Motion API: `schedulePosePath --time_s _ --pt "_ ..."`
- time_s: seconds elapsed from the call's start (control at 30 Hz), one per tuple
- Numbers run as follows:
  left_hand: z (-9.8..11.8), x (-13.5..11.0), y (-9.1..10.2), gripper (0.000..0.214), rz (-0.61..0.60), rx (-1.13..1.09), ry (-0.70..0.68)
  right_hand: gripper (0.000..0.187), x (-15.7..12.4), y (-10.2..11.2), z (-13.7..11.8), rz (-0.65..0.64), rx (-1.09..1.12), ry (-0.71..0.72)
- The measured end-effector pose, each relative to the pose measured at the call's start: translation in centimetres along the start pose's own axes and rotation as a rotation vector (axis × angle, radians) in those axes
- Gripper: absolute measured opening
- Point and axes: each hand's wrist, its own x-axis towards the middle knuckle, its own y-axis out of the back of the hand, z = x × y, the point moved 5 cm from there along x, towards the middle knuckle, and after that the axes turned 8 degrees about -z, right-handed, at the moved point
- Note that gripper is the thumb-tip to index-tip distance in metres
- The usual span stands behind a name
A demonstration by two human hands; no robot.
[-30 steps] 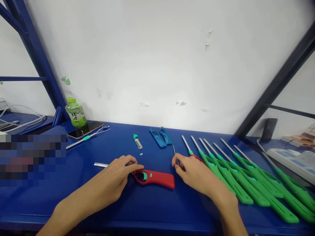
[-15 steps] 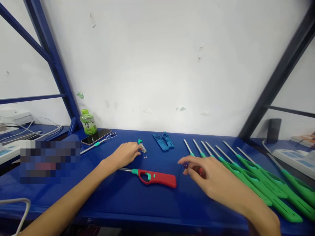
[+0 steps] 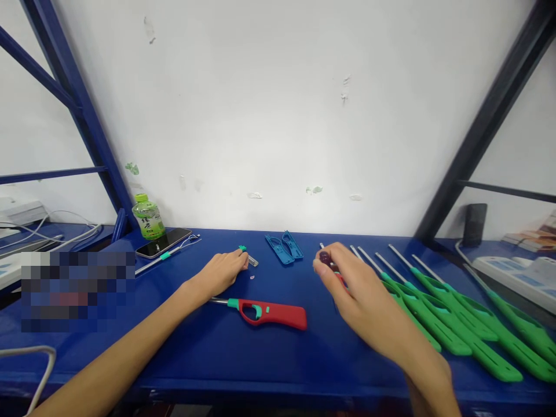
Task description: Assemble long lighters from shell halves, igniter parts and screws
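Note:
My left hand is closed at the small clear fuel tank with a green top, and its fingertips cover the tank's middle. A tiny pale bit lies just below it. My right hand is raised over the table, its fingers curled round a tool with a dark purple rounded end and some red showing; most of the tool is hidden in the palm. Between my arms lies a red gas lighter with a green trigger. Two blue lighter shell halves lie behind, inner sides up.
Several green long-neck lighters lie in a row at the right. At the back left are a green-capped bottle, a phone and a metal lighter tube with wires. A white cable loops at the front left.
My right hand has moved up and turned, its fingers now closer round the tool. My left fingers have moved over the fuel tank, which is tipped further. The view has shifted slightly.

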Motion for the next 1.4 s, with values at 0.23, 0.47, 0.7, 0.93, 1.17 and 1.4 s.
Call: schedulePosePath --time_s 0.23,0.47,0.7,0.93,1.17,1.4 --pt "-0.1 -3.9 4.2 0.022 0.177 -0.210 0.083 0.025 0.8 -4.2 0.8 -0.333 -0.039 -0.087" --pt "1.5 -9.0 3.6 0.023 0.327 -0.409 0.173 0.024 1.5 -6.7 1.8 -0.407 -0.143 -0.160" --pt "2.4 -8.7 2.8 0.031 0.465 -0.474 0.146 0.021 1.4 -7.0 0.9 -0.399 -0.192 -0.197" --pt "4.9 -7.8 1.7 0.032 0.480 -0.493 0.014 0.034 1.5 -7.6 0.5 -0.405 -0.212 -0.144" --pt "5.3 -8.1 1.7 0.030 0.456 -0.481 -0.012 0.032 1.8 -8.1 0.3 -0.394 -0.252 -0.085" --pt "5.4 -7.9 1.6 0.027 0.401 -0.506 -0.031 0.040 1.7 -8.4 0.6 -0.439 -0.224 -0.094"
